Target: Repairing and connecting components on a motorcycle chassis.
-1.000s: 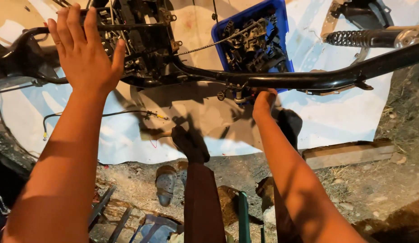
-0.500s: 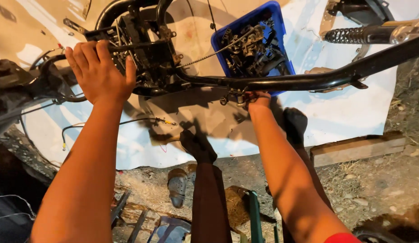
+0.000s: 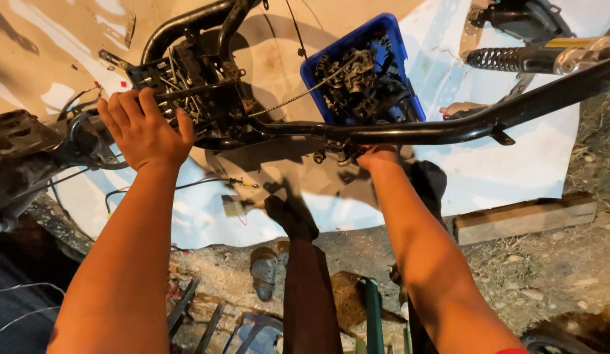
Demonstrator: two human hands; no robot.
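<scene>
Item: stripped motorcycle frame (image 3: 410, 134), black tubing, running from 9 o'clock across the middle of the view and up to 2 o'clock, above a pale sheet (image 3: 514, 170) spread on the ground.

Left hand (image 3: 144, 128): at 10 o'clock, back of the hand toward the camera, laid on the frame's forward end beside a dense block of dark wiring and brackets (image 3: 187, 82). Fingers (image 3: 124, 105) slightly spread and curled over a thin bar there; thumb set apart to the right. What lies under the palm cannot be told.

Right hand (image 3: 377, 157): just right of centre, pressed up against the underside of the frame's main tube. Fingers hidden behind the tube and a small cluster of fittings, so whether they pinch anything cannot be told.

Blue plastic crate (image 3: 390, 39): at 12 to 1 o'clock, behind the tube, on the sheet, filled with dark metal parts.

Coil spring shock absorber (image 3: 534, 58): at 2 o'clock, lying sideways, black spring with a silver end.

Thin cable (image 3: 298, 101): runs from the wiring block toward the crate.

Loose black wire (image 3: 206, 183): at 8 o'clock on the sheet, yellow tip at its right end.

Wooden plank (image 3: 521, 219): at 4 o'clock, on bare ground at the sheet's edge.

Dark-socked foot (image 3: 292, 219): centre, low, resting at the sheet's near edge, leg in dark trousers running down to 6 o'clock.

Flat metal tools (image 3: 206, 318): at 7 o'clock on the ground, details unclear.
</scene>
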